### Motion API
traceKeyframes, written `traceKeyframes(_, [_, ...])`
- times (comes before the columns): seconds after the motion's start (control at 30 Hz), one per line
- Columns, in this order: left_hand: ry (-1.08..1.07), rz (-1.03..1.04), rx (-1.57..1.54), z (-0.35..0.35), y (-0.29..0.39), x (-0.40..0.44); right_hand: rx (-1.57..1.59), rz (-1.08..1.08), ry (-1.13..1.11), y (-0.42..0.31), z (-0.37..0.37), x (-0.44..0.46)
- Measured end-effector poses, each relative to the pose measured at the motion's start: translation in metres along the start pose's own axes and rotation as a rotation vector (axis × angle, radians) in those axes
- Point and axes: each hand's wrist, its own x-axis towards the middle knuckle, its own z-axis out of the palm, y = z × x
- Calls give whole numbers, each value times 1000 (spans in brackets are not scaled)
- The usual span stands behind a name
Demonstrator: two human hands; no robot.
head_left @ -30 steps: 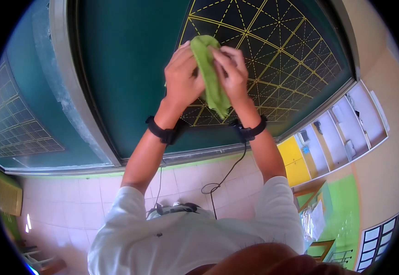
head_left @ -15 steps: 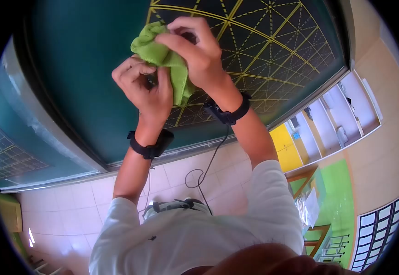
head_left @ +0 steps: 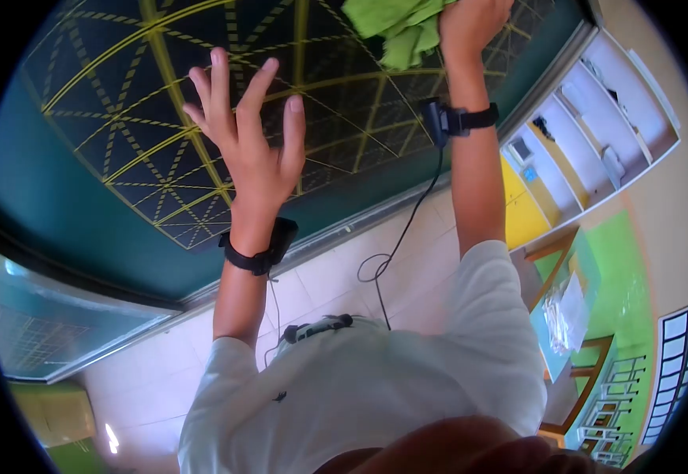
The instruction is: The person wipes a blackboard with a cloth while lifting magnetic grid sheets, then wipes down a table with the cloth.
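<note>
My left hand is raised in front of the dark gridded panel, fingers spread and holding nothing. Yellow solid and dashed lines cover that panel, which sits on a green board. At the top edge of the view, my right hand is closed on a crumpled green cloth. The cloth hangs to the left of this hand against the panel; whether it presses on the surface I cannot tell. Part of the cloth and the fingertips run out of view. Black straps with small devices circle both wrists.
A thin black cable loops down from my right wrist. White shelves with a yellow cabinet stand to the right. Below them are a table with papers and several stools. A metal ledge runs along the board's bottom.
Both hands were on the cloth; my left hand has let go and opened. My right hand has carried the cloth up and to the right. The view has shifted along the board.
</note>
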Motion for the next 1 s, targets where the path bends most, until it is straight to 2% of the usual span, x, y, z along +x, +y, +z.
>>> traceKeyframes(0.07, [-22,19,4,25,15,-6,-97,67,-42,57,8,-28])
traceKeyframes(0.13, [-48,15,-41,55,31,-15,-159,412,-168,115,13,-70])
traceKeyframes(0.17, [-69,13,-39,71,40,-19,-185,417,-166,143,17,-98])
traceKeyframes(0.23, [-119,45,-43,107,57,-28,-531,335,-293,186,20,-159])
traceKeyframes(0.27, [-133,43,-71,125,63,-34,-590,311,-218,200,12,-175])
traceKeyframes(0.3, [-247,87,-34,144,67,-41,-641,278,-146,209,7,-189])
traceKeyframes(0.37, [-433,147,26,177,74,-62,-596,472,-380,207,-5,-233])
traceKeyframes(0.4, [-436,137,17,191,77,-76,-531,496,-439,205,-12,-254])
traceKeyframes(0.47, [-638,139,270,212,82,-106,-405,579,-583,184,-35,-281])
traceKeyframes(0.5, [-651,101,257,220,87,-119,-343,639,-660,173,-46,-288])
traceKeyframes(0.63, [-829,137,152,237,101,-158,-217,749,-723,172,-45,-310])
traceKeyframes(0.67, [-842,153,148,244,103,-161,-213,685,-593,181,-34,-310])
traceKeyframes(0.73, [-854,132,-137,261,106,-167,-252,568,-410,202,-11,-303])
traceKeyframes(0.77, [-718,151,-184,269,116,-164,-293,518,-363,211,-4,-291])
traceKeyframes(0.8, [-751,165,-204,276,122,-157,-161,524,-378,215,-9,-270])
traceKeyframes(0.87, [-799,-256,-231,292,137,-152,-78,571,-396,222,-27,-248])
traceKeyframes(0.93, [-681,-221,-156,320,137,-166,-63,296,-503,233,-37,-249])
traceKeyframes(0.97, [-816,-424,-209,325,149,-165,-65,277,-617,239,-42,-257])
traceKeyframes(1.0, [-854,-408,-255,346,147,-183,-67,263,-633,247,-43,-273])
